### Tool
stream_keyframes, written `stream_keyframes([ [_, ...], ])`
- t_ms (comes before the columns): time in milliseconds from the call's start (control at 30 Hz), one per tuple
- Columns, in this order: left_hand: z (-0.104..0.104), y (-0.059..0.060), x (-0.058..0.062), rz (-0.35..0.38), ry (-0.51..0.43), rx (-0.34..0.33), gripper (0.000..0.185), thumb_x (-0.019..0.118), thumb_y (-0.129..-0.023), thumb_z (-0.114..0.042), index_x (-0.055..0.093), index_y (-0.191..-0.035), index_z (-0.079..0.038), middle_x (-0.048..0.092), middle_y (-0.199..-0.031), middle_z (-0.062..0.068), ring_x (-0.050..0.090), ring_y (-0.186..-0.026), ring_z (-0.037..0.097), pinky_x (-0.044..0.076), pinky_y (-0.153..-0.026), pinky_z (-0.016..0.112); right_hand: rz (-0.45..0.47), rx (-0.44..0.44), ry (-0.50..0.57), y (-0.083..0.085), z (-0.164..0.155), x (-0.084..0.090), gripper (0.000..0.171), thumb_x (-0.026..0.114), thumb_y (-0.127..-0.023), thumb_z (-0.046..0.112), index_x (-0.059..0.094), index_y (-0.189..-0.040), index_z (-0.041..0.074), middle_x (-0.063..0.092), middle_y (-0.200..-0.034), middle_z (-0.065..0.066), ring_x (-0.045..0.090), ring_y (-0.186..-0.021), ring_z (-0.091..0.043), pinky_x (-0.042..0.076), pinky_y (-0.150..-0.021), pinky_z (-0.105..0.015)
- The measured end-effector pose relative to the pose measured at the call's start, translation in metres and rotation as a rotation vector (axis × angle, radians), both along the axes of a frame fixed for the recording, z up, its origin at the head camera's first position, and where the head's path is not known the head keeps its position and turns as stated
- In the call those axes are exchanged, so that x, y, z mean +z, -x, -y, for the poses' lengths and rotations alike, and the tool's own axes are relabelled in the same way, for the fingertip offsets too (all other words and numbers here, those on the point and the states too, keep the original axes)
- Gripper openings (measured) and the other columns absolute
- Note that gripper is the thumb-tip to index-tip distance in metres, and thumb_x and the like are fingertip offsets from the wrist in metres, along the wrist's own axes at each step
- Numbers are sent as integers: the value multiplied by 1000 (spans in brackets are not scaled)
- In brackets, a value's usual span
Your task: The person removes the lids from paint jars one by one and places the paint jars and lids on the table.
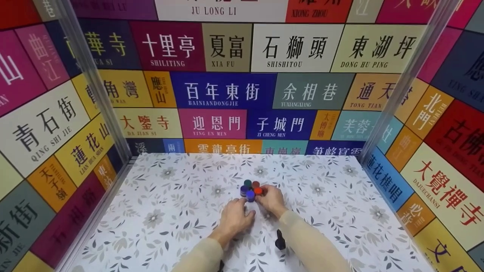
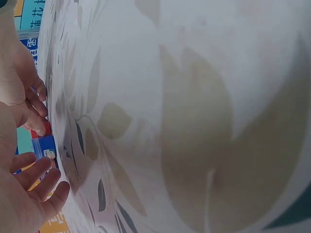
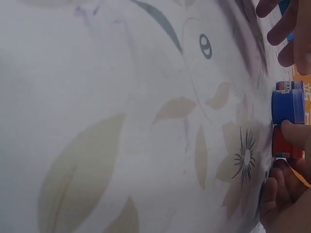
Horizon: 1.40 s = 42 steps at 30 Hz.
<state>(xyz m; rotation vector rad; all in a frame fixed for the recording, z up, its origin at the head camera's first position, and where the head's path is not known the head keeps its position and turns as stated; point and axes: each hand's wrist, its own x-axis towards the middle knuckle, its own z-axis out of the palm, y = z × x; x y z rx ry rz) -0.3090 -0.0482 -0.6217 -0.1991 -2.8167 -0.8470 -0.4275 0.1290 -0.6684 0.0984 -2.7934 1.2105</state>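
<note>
I see the white table with grey leaf print, and mid-table a cluster of small round colour-capped jars. My right hand pinches the red-capped jar. My left hand, fingers relaxed apart, touches the near blue-capped jar.

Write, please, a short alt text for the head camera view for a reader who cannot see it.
Two hands meet at a tight cluster of small paint pots with blue, orange, green and dark red lids on a floral-patterned table: the left hand touches the near blue pot, the right hand the orange one. Walls covered in colourful Chinese place-name signs enclose the table.
</note>
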Motion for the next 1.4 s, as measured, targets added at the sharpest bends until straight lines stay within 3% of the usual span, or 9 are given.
stream_keyframes([
  [233, -1, -1, -2, -22, 29, -5, 48, 81, -97, -36, 75, -132, -4, 78, -112, 15, 74, -104, 36, 63, -98, 54, 19, -17, 11, -25, 8, 29, 34, 92, -86, 12, 83, -119, 7, 86, -115, -16, 79, -114, -36, 59, -111, -55],
  [300, -2, -1, -1, -31, 33, -6, 47, 81, -97, -36, 75, -131, -4, 78, -111, 15, 74, -104, 36, 63, -98, 54, 2, -10, 18, -22, 6, 25, 34, 92, -85, 12, 84, -117, 7, 86, -114, -16, 79, -113, -37, 59, -110, -57],
  [533, -3, 2, -3, -25, 40, -10, 48, 81, -97, -37, 75, -132, -4, 77, -110, 15, 74, -104, 36, 62, -99, 54, -63, 3, -29, 1, -1, -10, 35, 93, -84, 19, 83, -117, 10, 86, -111, -14, 80, -106, -34, 61, -103, -51],
  [733, -2, 1, -3, -33, 29, -9, 49, 80, -97, -36, 75, -132, -3, 77, -108, 14, 74, -102, 36, 62, -97, 54, -31, -2, -19, -1, 1, -4, 35, 92, -85, 15, 82, -118, 8, 85, -115, -18, 79, -111, -40, 60, -107, -56],
  [933, -2, 0, -3, -99, 53, 10, 47, 82, -95, -34, 75, -128, -2, 77, -105, 15, 75, -100, 37, 63, -92, 54, -29, -15, -55, 8, -1, -15, 33, 90, -89, 18, 83, -121, 14, 86, -117, -11, 78, -115, -32, 60, -109, -49],
  [1000, -2, 0, -3, -99, 62, 12, 46, 82, -95, -35, 75, -127, -3, 77, -105, 15, 75, -99, 37, 63, -92, 53, -51, -11, -58, 5, -2, -11, 32, 90, -89, 19, 82, -119, 13, 85, -114, -11, 78, -111, -31, 61, -104, -49],
  [1233, -2, 1, -2, -59, 65, 0, 48, 81, -97, -38, 74, -130, -3, 77, -106, 15, 75, -100, 37, 64, -93, 54, -15, -30, 23, -27, -1, 36, 33, 86, -91, 13, 79, -122, 5, 83, -114, -18, 76, -109, -37, 59, -107, -57],
  [1400, 0, 2, 3, -26, 41, 14, 49, 82, -97, -38, 74, -132, -5, 78, -108, 14, 75, -102, 36, 63, -96, 54, 11, -27, 32, -31, -2, 42, 33, 85, -94, 13, 79, -125, 5, 84, -114, -16, 78, -106, -30, 61, -105, -52],
])
